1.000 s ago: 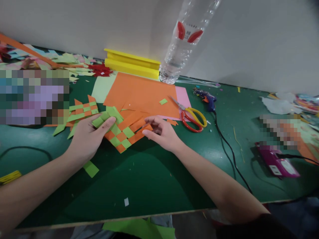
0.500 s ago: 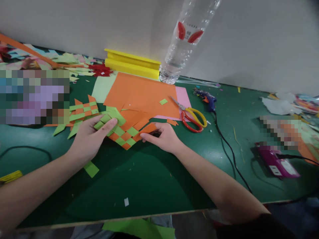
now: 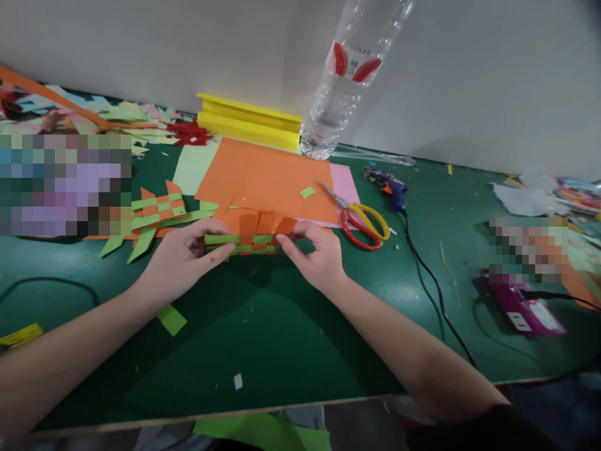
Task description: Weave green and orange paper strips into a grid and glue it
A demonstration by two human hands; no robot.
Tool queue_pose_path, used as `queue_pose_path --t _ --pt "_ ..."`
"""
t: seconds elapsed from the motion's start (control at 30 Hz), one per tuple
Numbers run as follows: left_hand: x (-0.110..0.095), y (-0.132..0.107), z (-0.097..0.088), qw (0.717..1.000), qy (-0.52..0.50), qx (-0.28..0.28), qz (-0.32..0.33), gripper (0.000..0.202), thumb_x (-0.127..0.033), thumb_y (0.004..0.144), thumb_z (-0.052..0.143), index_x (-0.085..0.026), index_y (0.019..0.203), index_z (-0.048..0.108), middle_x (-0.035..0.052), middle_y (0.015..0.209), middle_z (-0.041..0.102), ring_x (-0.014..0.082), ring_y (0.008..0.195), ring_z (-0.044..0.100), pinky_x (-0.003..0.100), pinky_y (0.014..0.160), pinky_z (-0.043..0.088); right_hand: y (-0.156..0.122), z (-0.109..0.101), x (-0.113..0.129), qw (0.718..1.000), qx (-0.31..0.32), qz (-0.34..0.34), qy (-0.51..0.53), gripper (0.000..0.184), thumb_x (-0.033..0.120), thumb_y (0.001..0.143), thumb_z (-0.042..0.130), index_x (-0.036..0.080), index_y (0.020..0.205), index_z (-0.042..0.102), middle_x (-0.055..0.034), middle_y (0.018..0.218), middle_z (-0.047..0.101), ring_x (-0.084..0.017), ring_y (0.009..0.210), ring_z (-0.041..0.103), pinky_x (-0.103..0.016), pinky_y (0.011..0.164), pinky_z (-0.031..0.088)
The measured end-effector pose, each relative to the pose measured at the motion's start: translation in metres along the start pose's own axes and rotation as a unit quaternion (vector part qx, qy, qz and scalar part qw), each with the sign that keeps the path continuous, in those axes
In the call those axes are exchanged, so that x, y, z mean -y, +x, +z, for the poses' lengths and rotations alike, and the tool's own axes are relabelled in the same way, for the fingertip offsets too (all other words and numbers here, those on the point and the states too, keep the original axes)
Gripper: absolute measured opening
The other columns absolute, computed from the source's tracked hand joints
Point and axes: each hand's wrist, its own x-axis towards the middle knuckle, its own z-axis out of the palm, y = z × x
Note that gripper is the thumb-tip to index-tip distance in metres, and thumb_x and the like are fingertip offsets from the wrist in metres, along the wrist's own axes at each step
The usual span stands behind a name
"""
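Note:
A small mat woven from orange and green paper strips (image 3: 248, 237) is lifted off the green table (image 3: 263, 338) and seen almost edge-on. My left hand (image 3: 185, 260) pinches its left end with thumb and fingers closed. My right hand (image 3: 314, 254) pinches its right end the same way. A second woven orange-and-green piece (image 3: 157, 210) lies flat on the table just left of my left hand. Behind the mat lies a large orange sheet (image 3: 267, 178).
Red-and-yellow scissors (image 3: 361, 219) rest right of the orange sheet, near a blue glue gun (image 3: 392, 185) with a black cord. A clear plastic bottle (image 3: 347, 75) and yellow strips (image 3: 248, 122) stand by the wall. Paper scraps (image 3: 117, 116) pile at far left; a purple device (image 3: 521, 307) sits right.
The woven mat lay flat under my hands; both hands have gripped its ends, turned it and raised it on edge. My left thumb moved from pressing on top to pinching.

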Motion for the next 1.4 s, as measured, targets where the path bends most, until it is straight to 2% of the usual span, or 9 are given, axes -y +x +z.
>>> queue_pose_path --t 0.1,0.23,0.37,0.5,0.63,0.77,1.1,1.3,1.4 --pt "-0.001 0.000 0.001 1.000 0.026 0.008 0.009 0.026 -0.046 0.074 0.067 -0.022 0.085 0.066 0.0045 0.094 0.070 0.0196 0.078 0.064 0.030 0.068 0.052 -0.001 0.000 -0.001 0.999 0.004 -0.043 -0.031 0.021 0.040 0.088 0.060 0.023 0.076 0.063 -0.0029 0.074 0.071 -0.016 0.066 0.064 -0.030 0.068 0.052" --pt "0.001 -0.001 0.001 1.000 0.024 0.010 0.008 0.025 -0.046 0.076 0.064 -0.023 0.085 0.066 0.0056 0.094 0.072 0.0226 0.084 0.067 0.035 0.081 0.053 -0.002 0.001 -0.002 0.994 0.002 -0.106 -0.040 0.015 0.033 0.091 0.060 0.022 0.083 0.068 -0.0035 0.082 0.075 -0.016 0.074 0.069 -0.028 0.070 0.054" --pt "0.004 -0.002 -0.002 0.998 0.053 0.011 0.017 0.027 -0.048 0.080 0.062 -0.023 0.090 0.066 0.0051 0.096 0.072 0.0241 0.086 0.067 0.038 0.081 0.053 -0.001 0.003 -0.006 0.988 -0.012 -0.146 -0.055 0.016 0.032 0.091 0.060 0.020 0.085 0.069 -0.0029 0.083 0.076 -0.014 0.075 0.071 -0.025 0.070 0.055" --pt "0.004 -0.002 -0.003 0.996 0.088 -0.019 0.027 0.029 -0.048 0.083 0.059 -0.023 0.096 0.067 0.0030 0.096 0.073 0.0220 0.084 0.068 0.034 0.081 0.056 0.000 0.004 -0.009 0.987 -0.021 -0.138 -0.081 0.020 0.037 0.091 0.060 0.020 0.084 0.068 -0.0018 0.081 0.075 -0.014 0.072 0.071 -0.024 0.068 0.056" --pt "-0.001 -0.003 -0.002 0.993 0.108 -0.044 0.026 0.036 -0.049 0.085 0.053 -0.022 0.102 0.069 0.0024 0.094 0.075 0.0201 0.079 0.069 0.031 0.076 0.057 -0.001 0.004 -0.009 0.987 -0.029 -0.138 -0.077 0.015 0.033 0.090 0.062 0.020 0.088 0.069 -0.0016 0.082 0.076 -0.014 0.076 0.072 -0.024 0.071 0.057" --pt "-0.004 -0.003 -0.002 0.993 0.109 -0.051 0.020 0.036 -0.049 0.084 0.055 -0.020 0.100 0.071 0.0027 0.088 0.076 0.0193 0.072 0.068 0.033 0.076 0.057 -0.002 0.004 -0.008 0.987 -0.031 -0.141 -0.067 0.010 0.029 0.089 0.064 0.021 0.090 0.070 -0.0011 0.086 0.077 -0.014 0.078 0.073 -0.024 0.074 0.057" --pt "-0.002 -0.003 -0.002 0.993 0.095 -0.049 0.041 0.031 -0.045 0.080 0.057 -0.019 0.092 0.071 0.0063 0.103 0.076 0.0247 0.097 0.070 0.040 0.096 0.053 -0.001 0.004 -0.009 0.989 -0.022 -0.136 -0.049 0.009 0.028 0.088 0.065 0.020 0.087 0.069 -0.0014 0.083 0.077 -0.014 0.075 0.072 -0.024 0.071 0.057" --pt "0.005 -0.004 -0.001 0.995 0.090 -0.012 0.039 0.032 -0.045 0.084 0.053 -0.019 0.092 0.069 0.0081 0.103 0.074 0.0236 0.092 0.069 0.037 0.087 0.054 -0.001 0.004 -0.010 0.991 -0.008 -0.123 -0.050 0.011 0.031 0.089 0.064 0.021 0.089 0.068 -0.0014 0.085 0.077 -0.014 0.076 0.072 -0.026 0.072 0.056" --pt "0.005 -0.004 -0.001 0.995 0.090 -0.016 0.046 0.030 -0.044 0.084 0.054 -0.019 0.091 0.069 0.0073 0.101 0.074 0.0228 0.090 0.068 0.036 0.086 0.054 -0.001 0.004 -0.010 0.991 -0.007 -0.122 -0.051 0.011 0.032 0.089 0.064 0.021 0.088 0.068 -0.0016 0.084 0.077 -0.015 0.076 0.072 -0.025 0.071 0.056"
